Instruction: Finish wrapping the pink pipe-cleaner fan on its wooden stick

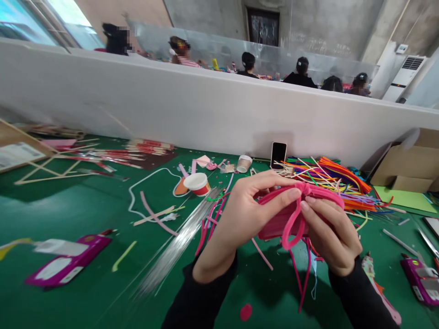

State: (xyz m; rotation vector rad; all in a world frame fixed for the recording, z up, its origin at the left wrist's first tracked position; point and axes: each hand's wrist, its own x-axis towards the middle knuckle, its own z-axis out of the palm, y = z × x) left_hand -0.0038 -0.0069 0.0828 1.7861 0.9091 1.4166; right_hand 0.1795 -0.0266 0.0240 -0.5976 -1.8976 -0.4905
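Note:
Both hands hold up a pink piece made of fuzzy pipe cleaners (274,227) above the green table. My left hand (250,208) grips its left side, thumb pressed on top near the middle. With fingertips pinched at the centre, my right hand (331,228) grips the right side. A pink loop (290,228) hangs down between the two thumbs. Below it dangle loose pink pipe-cleaner ends (298,278) and a thin pale blue string (314,278). The far side of the piece is hidden behind my fingers.
Colourful pipe cleaners (343,183) lie behind my right hand, near a phone (278,155) against the white partition (192,109). A paper cup (197,183), thin wires (181,242) and a purple device (68,262) are leftward; scissors (427,242) lie right. Several people sit beyond the partition.

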